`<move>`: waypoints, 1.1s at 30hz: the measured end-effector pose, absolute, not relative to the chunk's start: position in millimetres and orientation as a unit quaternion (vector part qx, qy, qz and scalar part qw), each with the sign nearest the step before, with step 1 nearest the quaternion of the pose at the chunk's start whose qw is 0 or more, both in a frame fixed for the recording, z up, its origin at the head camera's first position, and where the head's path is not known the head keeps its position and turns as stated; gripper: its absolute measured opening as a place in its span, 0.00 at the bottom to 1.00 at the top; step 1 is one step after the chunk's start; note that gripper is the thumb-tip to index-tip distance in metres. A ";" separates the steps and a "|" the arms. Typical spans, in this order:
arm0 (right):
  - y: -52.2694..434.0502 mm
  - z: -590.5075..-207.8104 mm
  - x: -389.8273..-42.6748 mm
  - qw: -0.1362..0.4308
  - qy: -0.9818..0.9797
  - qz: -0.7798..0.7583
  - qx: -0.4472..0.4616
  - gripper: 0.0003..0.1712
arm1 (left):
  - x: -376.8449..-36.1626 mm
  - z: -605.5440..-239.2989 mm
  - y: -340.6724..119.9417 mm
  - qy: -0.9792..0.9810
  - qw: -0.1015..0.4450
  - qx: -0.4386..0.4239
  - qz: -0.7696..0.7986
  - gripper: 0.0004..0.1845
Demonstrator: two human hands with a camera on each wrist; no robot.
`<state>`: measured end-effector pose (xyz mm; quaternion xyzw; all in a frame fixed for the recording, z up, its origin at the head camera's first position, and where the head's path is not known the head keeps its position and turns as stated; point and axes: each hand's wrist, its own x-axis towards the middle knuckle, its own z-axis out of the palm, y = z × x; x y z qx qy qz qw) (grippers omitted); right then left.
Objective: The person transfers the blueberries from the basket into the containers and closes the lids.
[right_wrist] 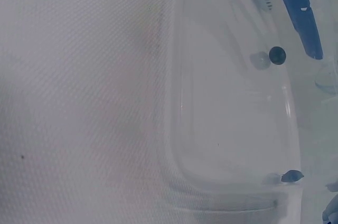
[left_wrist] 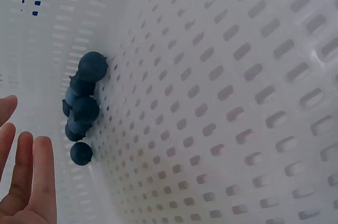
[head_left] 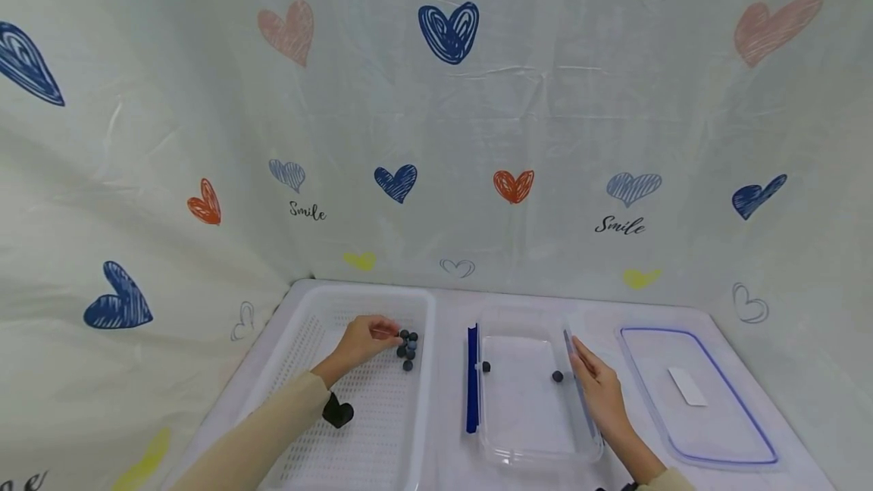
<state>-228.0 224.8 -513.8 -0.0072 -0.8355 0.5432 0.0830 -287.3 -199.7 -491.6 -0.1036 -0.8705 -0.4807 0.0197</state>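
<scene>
Several blueberries [head_left: 411, 355] lie clustered along the right wall inside a white perforated basket [head_left: 427, 400]. Just left of them is my left hand [head_left: 368, 338], reaching in over the basket. The left wrist view shows its fingers fairly straight, apart from the blueberries [left_wrist: 86, 110], with no berry visible between them. A clear plastic box [head_left: 518, 430] holds one blueberry [head_left: 486, 367] by its left wall and another [head_left: 558, 376] towards its right side. My right hand [head_left: 600, 389] rests with extended fingers against the raised flap on the box's right side.
A dark blue flap [head_left: 473, 381] stands along the box's left side. To the right lies a clear lid with a blue rim [head_left: 723, 347] and a white label [head_left: 687, 386]. At my left wrist hangs a black heart-shaped thing [head_left: 337, 411]. A heart-printed curtain [head_left: 436, 120] rises behind the table.
</scene>
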 end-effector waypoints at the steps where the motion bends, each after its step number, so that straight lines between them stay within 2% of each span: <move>1: 224.9 -514.0 -228.0 0.084 -0.835 0.544 -0.008 0.32 | -286.7 -493.1 -199.8 -0.871 0.018 -0.099 -0.481 0.13; 9: 225.1 -515.4 -227.8 0.080 -0.830 0.552 -0.011 0.32 | -281.9 -504.4 -198.1 -0.875 0.009 -0.071 -0.479 0.11; 33: 223.4 -515.8 -229.2 0.105 -0.829 0.550 -0.006 0.31 | -281.3 -527.6 -193.9 -0.876 0.036 -0.079 -0.474 0.09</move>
